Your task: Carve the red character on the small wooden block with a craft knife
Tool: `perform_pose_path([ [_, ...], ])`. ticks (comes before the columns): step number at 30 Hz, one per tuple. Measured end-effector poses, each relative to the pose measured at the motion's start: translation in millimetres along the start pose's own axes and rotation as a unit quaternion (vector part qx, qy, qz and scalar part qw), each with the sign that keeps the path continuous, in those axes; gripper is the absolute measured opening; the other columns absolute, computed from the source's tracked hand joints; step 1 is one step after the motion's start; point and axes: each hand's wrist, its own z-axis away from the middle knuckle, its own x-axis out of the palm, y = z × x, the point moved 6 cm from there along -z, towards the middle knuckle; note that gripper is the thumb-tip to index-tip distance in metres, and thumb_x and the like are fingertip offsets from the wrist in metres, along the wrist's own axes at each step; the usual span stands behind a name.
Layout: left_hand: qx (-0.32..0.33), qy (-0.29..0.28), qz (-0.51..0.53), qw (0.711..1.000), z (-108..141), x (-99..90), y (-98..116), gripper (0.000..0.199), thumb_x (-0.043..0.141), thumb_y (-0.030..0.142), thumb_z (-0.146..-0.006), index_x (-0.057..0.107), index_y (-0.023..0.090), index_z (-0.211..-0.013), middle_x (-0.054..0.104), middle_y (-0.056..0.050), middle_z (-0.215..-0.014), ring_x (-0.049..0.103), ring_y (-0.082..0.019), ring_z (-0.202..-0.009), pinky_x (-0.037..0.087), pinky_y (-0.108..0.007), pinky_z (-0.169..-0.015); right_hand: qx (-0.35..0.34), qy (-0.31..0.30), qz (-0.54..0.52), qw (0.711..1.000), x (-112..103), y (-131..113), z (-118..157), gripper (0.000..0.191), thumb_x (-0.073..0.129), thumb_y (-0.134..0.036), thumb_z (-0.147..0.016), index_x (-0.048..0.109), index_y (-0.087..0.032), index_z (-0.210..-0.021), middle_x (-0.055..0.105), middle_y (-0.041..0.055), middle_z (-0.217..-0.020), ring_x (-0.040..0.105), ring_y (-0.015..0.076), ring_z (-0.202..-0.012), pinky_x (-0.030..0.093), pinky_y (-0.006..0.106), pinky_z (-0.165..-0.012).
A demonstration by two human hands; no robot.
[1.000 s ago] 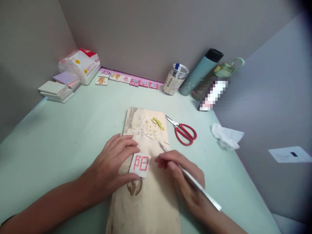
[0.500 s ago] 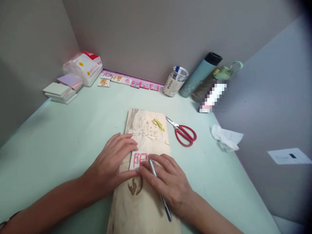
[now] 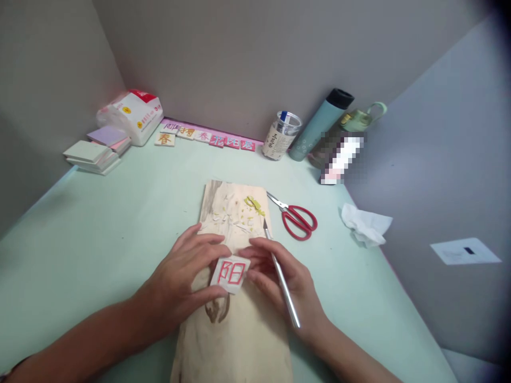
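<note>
A square white tile (image 3: 230, 273) with a red character on it is over the middle of the wooden board (image 3: 255, 340). My left hand (image 3: 195, 271) grips the tile's left side between thumb and fingers. On the right, my right hand (image 3: 283, 282) holds a silver craft knife (image 3: 284, 282) across its fingers, blade pointing up and away from the tile. The right fingertips are beside the tile's right edge; whether they touch it I cannot tell. White and yellow-green shavings (image 3: 253, 204) lie on the board's far part.
Red-handled scissors (image 3: 297, 221) and crumpled tissue (image 3: 365, 226) lie to the right. Along the back are a tissue pack (image 3: 133, 117), lettered tiles (image 3: 217, 140), a jar (image 3: 279, 135) and bottles (image 3: 321, 125). Blank tiles (image 3: 90, 151) are stacked at the left.
The tile has turned slightly and come a little nearer. My right hand has moved right, off the tile's face, and the knife blade has swung away from it. The view has shifted slightly.
</note>
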Motion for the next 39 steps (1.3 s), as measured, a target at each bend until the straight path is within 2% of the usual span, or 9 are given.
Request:
perform_pose_path([
  [3,-0.010,-0.007,0.027,1.000,0.1,3.4,0.9,0.039,0.067,0.039,-0.092,0.050,0.025,-0.123,0.067,-0.003,-0.117,0.057,-0.022,-0.123,0.019,-0.049,-0.123,0.045,-0.005,-0.065,0.997,4.0,4.0,-0.1,0.033,0.072,-0.022,-0.087,0.061,-0.026,-0.118,0.072,0.0014,-0.096,0.071,0.0145,-0.083,0.060,0.028,-0.078],
  [6,-0.025,-0.003,0.042,0.999,-0.4,5.2,-1.3,0.042,0.068,0.039,-0.091,0.049,0.025,-0.125,0.067,-0.003,-0.118,0.061,-0.022,-0.118,0.019,-0.049,-0.124,0.079,-0.009,-0.114,0.990,4.9,6.3,-0.1,0.032,0.074,-0.024,-0.086,0.062,-0.026,-0.116,0.071,0.0008,-0.096,0.071,0.0136,-0.084,0.059,0.027,-0.080],
  [14,-0.066,0.002,0.077,0.995,-1.2,3.4,-1.8,0.041,0.068,0.036,-0.089,0.050,0.026,-0.125,0.070,-0.001,-0.117,0.064,-0.022,-0.113,0.023,-0.053,-0.122,0.095,-0.031,-0.194,0.976,4.6,6.4,-3.9,0.033,0.075,-0.023,-0.085,0.062,-0.024,-0.116,0.069,-0.0001,-0.094,0.068,0.0114,-0.084,0.057,0.024,-0.079],
  [18,-0.083,-0.005,0.093,0.992,-1.9,3.3,-1.5,0.044,0.068,0.034,-0.087,0.048,0.026,-0.125,0.075,0.001,-0.103,0.066,-0.023,-0.111,0.021,-0.056,-0.123,0.102,-0.051,-0.196,0.974,7.5,2.9,-3.4,0.039,0.076,-0.025,-0.083,0.060,-0.024,-0.119,0.069,0.0010,-0.097,0.069,0.0136,-0.087,0.057,0.026,-0.081],
  [24,-0.071,-0.005,0.082,0.994,-0.8,4.1,-1.2,0.047,0.069,0.032,-0.087,0.046,0.027,-0.127,0.073,0.000,-0.113,0.067,-0.023,-0.112,0.021,-0.056,-0.123,0.111,-0.072,-0.137,0.982,13.6,-0.2,1.2,0.044,0.071,-0.022,-0.086,0.056,-0.023,-0.127,0.068,-0.0004,-0.090,0.070,0.0150,-0.084,0.059,0.029,-0.079],
  [31,-0.083,-0.005,0.088,0.993,-3.2,2.4,0.8,0.045,0.068,0.031,-0.087,0.047,0.027,-0.127,0.074,0.003,-0.101,0.069,-0.022,-0.105,0.021,-0.056,-0.123,0.081,-0.077,-0.125,0.986,14.4,-0.9,1.1,0.053,0.069,-0.015,-0.084,0.052,-0.024,-0.134,0.068,0.0017,-0.100,0.070,0.0156,-0.089,0.058,0.031,-0.083],
  [39,-0.082,0.004,0.089,0.993,-4.0,0.0,1.6,0.043,0.067,0.030,-0.088,0.047,0.029,-0.126,0.073,0.004,-0.098,0.068,-0.022,-0.105,0.026,-0.055,-0.121,0.092,-0.070,-0.134,0.984,14.7,0.8,2.7,0.056,0.072,-0.019,-0.083,0.053,-0.025,-0.135,0.067,0.0028,-0.105,0.071,0.0168,-0.091,0.059,0.032,-0.085],
])
